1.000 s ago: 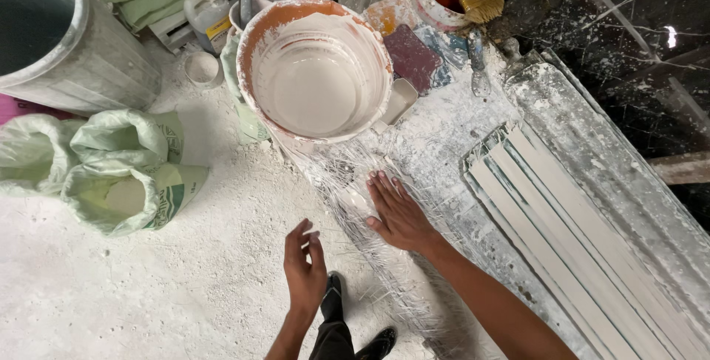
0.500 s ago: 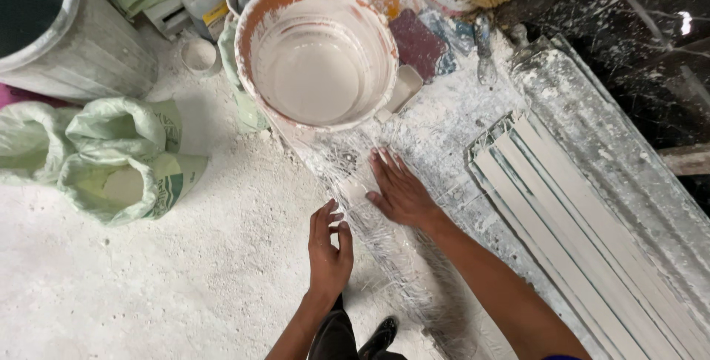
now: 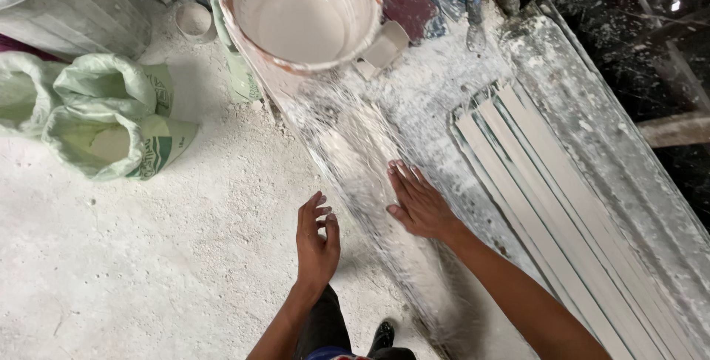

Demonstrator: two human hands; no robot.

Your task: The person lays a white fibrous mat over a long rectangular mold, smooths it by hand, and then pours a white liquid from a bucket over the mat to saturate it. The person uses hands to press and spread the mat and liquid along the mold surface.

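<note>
My right hand [image 3: 418, 201] lies flat, palm down, fingers spread, on a long white plaster-coated strip [image 3: 355, 145] that runs along the floor. My left hand [image 3: 316, 240] hovers just left of that strip with its fingers loosely curled and nothing in it. A large white bucket [image 3: 299, 12] with an orange-stained rim stands at the far end of the strip, holding pale liquid plaster.
Two open green sacks of white powder [image 3: 111, 127] sit at the left. A grey drum [image 3: 70, 9] stands at top left. White moulding strips [image 3: 547, 197] lie in a row at the right, beside dark marble flooring [image 3: 651, 49]. A small cup [image 3: 195, 20] sits near the bucket.
The view has shifted down and closer. My right hand has slid along the strip toward me. My left hand has drawn nearer to the strip's left edge.
</note>
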